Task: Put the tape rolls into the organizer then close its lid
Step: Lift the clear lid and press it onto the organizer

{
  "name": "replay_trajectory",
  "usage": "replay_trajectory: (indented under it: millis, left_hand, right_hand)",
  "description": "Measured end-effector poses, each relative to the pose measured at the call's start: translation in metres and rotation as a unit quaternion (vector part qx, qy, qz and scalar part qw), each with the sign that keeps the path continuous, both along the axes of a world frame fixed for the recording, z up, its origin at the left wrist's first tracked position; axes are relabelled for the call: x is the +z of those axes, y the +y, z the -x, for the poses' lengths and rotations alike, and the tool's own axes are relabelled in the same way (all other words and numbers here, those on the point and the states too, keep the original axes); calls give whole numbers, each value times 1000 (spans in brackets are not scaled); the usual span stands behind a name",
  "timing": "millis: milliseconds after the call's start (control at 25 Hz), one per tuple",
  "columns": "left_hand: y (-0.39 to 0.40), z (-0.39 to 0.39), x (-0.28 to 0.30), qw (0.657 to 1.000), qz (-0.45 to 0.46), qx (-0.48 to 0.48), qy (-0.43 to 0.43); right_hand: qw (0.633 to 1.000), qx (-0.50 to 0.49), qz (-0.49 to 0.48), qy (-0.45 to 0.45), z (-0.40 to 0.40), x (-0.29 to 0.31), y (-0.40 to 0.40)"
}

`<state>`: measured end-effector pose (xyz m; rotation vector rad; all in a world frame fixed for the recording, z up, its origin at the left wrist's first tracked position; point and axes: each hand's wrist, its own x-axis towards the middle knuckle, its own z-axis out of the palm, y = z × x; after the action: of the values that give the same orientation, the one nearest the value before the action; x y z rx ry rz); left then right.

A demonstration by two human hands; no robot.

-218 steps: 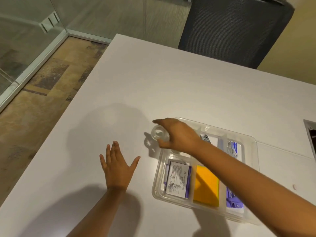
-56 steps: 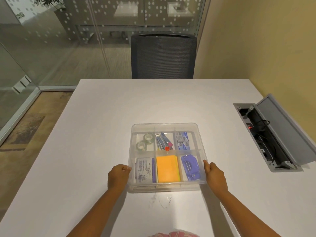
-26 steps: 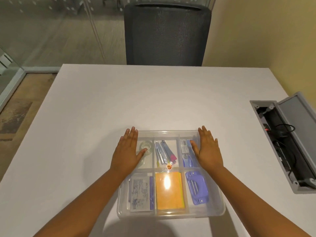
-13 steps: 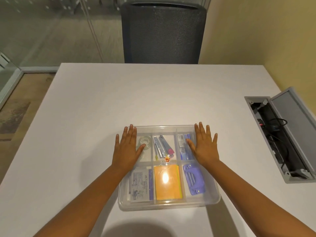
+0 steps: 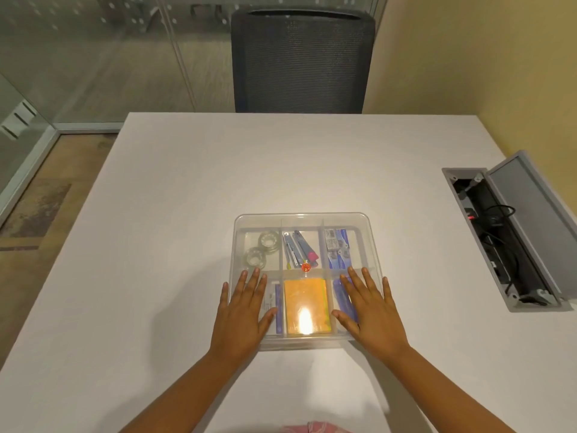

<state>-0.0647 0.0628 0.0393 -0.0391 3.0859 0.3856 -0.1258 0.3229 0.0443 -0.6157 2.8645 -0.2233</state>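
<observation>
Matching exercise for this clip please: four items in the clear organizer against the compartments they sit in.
Items:
1. tape rolls
2. orange pad
3. left hand
4. right hand

Places:
A. flat on the lid over the near right compartment
B. far left compartment
C. near middle compartment
D. flat on the lid over the near left compartment

Pairs: 1-B, 2-C, 3-D, 4-A

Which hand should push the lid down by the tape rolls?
Probably the left hand. It lies flat on the lid on the same side as the tape rolls; the right hand lies across the organizer.
</observation>
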Motion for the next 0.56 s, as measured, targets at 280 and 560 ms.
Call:
replay_trajectory:
  millis: [280,560]
  left_hand:
    - [2,6,0,1000,17,5,-14]
    - [7,-4,-1,1000,24,-4,-19]
  right_hand:
    - [999,5,-31,9,6,0,-1]
    - [999,11,-46,20,-5,1,3]
